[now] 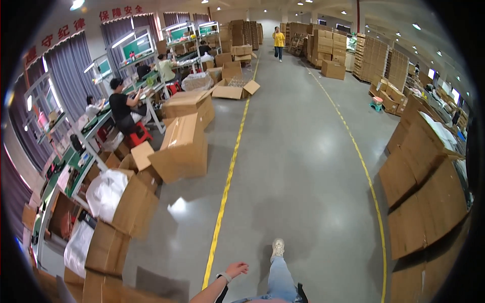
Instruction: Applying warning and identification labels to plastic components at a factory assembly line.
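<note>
Wears light blue jeans point(281, 282), closest in view, with a pale shoe point(277, 248) set forward on the grey floor point(298, 166). Hangs the left hand point(237, 269), loosely relaxed, beside the jeans, holding nothing visible. Has the left yellow line point(221, 222) nearest to that hand, running along the floor. Cannot tell the right hand's grip, out of view. Faces a distant person in yellow point(279, 38), between brown cartons point(177, 161) on the left and stacked cartons point(437, 207) on the right.
</note>
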Available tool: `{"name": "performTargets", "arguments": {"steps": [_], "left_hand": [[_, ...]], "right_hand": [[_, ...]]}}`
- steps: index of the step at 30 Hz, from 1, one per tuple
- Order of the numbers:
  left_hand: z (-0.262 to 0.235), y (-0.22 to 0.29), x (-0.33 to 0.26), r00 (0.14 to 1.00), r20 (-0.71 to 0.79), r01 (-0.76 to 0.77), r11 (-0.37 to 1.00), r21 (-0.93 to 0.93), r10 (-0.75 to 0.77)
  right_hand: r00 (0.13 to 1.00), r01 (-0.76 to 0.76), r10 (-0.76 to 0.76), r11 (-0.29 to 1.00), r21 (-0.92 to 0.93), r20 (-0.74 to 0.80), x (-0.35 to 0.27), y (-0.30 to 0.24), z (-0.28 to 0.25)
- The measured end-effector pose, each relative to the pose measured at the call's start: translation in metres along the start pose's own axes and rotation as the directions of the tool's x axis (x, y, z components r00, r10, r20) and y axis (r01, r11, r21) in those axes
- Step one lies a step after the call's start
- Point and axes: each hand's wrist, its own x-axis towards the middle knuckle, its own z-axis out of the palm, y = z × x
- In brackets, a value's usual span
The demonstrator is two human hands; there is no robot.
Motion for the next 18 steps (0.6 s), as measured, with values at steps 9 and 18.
{"name": "performTargets", "arguments": {"steps": [9, 18], "left_hand": [[-0.149, 0.117, 0.264, 0.894, -0.136, 0.447, 0.862, 0.237, -0.427], [-0.27, 0.242, 0.463, 0.874, -0.485, 0.099, 0.97, 0.22, 0.02]], "right_hand": [[0.955, 0.291, -0.296, 0.948, -0.128, -0.021, 0.387, -0.026, -0.038], [0.997, 0.079, -0.08, 0.992, -0.095, -0.009, 0.987, -0.399, -0.092]]}}
